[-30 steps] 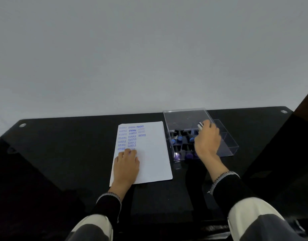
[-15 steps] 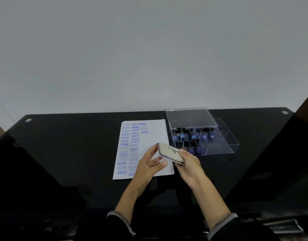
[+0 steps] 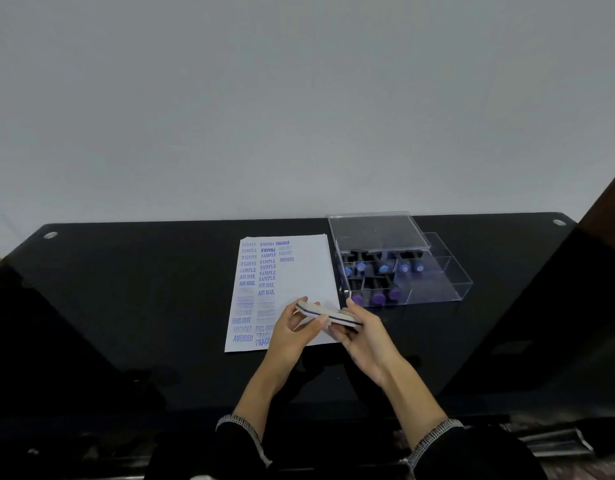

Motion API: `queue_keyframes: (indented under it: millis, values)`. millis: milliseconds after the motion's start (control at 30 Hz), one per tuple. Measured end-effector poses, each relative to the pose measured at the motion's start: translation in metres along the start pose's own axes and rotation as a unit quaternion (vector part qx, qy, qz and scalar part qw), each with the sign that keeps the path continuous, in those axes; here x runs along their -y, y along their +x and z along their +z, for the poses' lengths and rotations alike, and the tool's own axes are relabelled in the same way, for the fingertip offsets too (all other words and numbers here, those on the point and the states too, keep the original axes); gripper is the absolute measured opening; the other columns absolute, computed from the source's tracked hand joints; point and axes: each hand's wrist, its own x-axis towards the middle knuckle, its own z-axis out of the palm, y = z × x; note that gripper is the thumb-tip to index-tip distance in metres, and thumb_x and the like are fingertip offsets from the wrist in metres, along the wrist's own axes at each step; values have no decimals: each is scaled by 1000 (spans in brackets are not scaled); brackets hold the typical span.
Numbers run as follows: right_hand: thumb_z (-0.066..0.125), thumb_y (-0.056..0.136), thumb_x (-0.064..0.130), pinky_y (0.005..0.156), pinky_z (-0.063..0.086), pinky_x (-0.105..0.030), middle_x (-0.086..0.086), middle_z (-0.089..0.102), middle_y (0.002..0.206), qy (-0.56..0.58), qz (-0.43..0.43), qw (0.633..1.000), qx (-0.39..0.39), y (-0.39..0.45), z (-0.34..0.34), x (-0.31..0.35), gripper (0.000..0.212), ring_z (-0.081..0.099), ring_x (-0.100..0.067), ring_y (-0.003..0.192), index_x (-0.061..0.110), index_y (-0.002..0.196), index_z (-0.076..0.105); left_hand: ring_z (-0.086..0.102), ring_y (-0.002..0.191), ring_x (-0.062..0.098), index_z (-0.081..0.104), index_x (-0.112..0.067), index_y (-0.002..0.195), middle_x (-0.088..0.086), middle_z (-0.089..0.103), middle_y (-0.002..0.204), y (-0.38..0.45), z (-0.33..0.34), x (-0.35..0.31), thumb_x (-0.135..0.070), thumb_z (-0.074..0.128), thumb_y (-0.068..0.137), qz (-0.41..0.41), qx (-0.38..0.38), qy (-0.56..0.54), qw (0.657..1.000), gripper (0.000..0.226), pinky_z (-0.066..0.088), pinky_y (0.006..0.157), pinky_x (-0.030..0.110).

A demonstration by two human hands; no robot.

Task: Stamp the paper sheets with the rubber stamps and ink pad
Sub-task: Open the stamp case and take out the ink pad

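A white paper sheet [image 3: 306,271] lies on the black table, its left half covered with several blue stamped words. Both hands hold a flat white ink pad case [image 3: 328,317] with a blue seam just above the sheet's near right corner. My left hand [image 3: 292,336] grips its left end with thumb and fingers. My right hand [image 3: 365,336] grips its right end. The case looks closed. A clear plastic box [image 3: 448,289] to the right of the sheet holds several rubber stamps [image 3: 379,297] with blue and purple handles.
The box's clear lid [image 3: 375,230] stands raised at the back of the box. The glossy black table [image 3: 143,289] runs to a white wall behind. A dark brown piece of furniture [image 3: 611,202] rises at the right edge.
My right hand took the ink pad case out of the box and brought it over the sheet. My left hand left the paper and now grips the case's left end.
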Motion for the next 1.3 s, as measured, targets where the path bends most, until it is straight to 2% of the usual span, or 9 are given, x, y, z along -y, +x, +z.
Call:
queue_keyframes:
  millis: [100,267,500,733,900,1033,1167,1233,1300]
  values:
    - [55,94,19,102,46,-43,-21,65,111,-35,-31,999,2,-2,-7,-3,26,63,-30,101,-2,105,64,64,113,11,55,-22,125,-3,69,119,0,3,0,-41,78,69,-4,-18,-21,1000,64,48,104,39]
    - [61,90,29,100,48,-43,-22,65,118,-91,-63,994,2,0,-14,-7,46,62,-35,111,-5,121,58,61,117,13,59,-23,125,-3,68,121,0,3,2,-47,81,72,9,-8,-6,1000,63,48,104,41]
    - [54,91,49,85,57,-44,-19,72,99,-135,-78,985,-78,14,-6,-6,53,70,-32,94,-1,104,66,60,120,17,56,-25,132,1,67,123,2,-5,7,-30,75,81,20,27,-6,999,54,43,107,42]
    - [52,96,41,86,51,-47,-20,70,89,-253,-126,933,-224,42,-4,-16,43,65,-24,84,3,84,69,57,123,27,46,-10,139,14,61,131,0,-13,-2,1,59,83,25,122,-89,988,59,49,94,27]
    - [49,99,27,56,45,-12,-5,66,78,-298,-238,889,-252,37,-1,-8,33,61,-12,74,5,80,66,52,129,28,31,-11,149,13,53,141,7,-21,2,8,62,80,5,152,-83,985,77,45,104,36]
    - [49,99,24,53,41,-6,1,64,74,-313,-271,871,-265,35,-12,1,30,57,-4,68,8,80,66,52,129,16,32,-16,148,4,51,143,13,-25,-5,-3,73,79,-35,60,-147,987,81,45,105,30]
    - [52,98,29,56,43,-22,-3,61,67,-355,-256,858,-270,26,-41,13,38,53,-11,62,3,73,64,56,118,1,56,-26,128,-15,60,125,20,-17,-14,-17,61,95,53,-93,48,993,35,44,97,18]
    - [53,97,28,58,41,-18,2,63,70,-387,-249,846,-267,15,-56,18,30,55,-8,66,9,77,66,54,114,-6,60,-29,117,-22,61,116,18,-12,-10,-15,53,100,115,-94,177,973,24,44,95,12]
    - [55,97,24,64,40,-19,6,64,78,-400,-247,839,-275,2,-69,23,18,60,-9,77,15,87,67,49,117,-9,60,-29,115,-19,59,119,15,-9,-1,-14,47,101,153,-55,280,946,24,38,105,16]
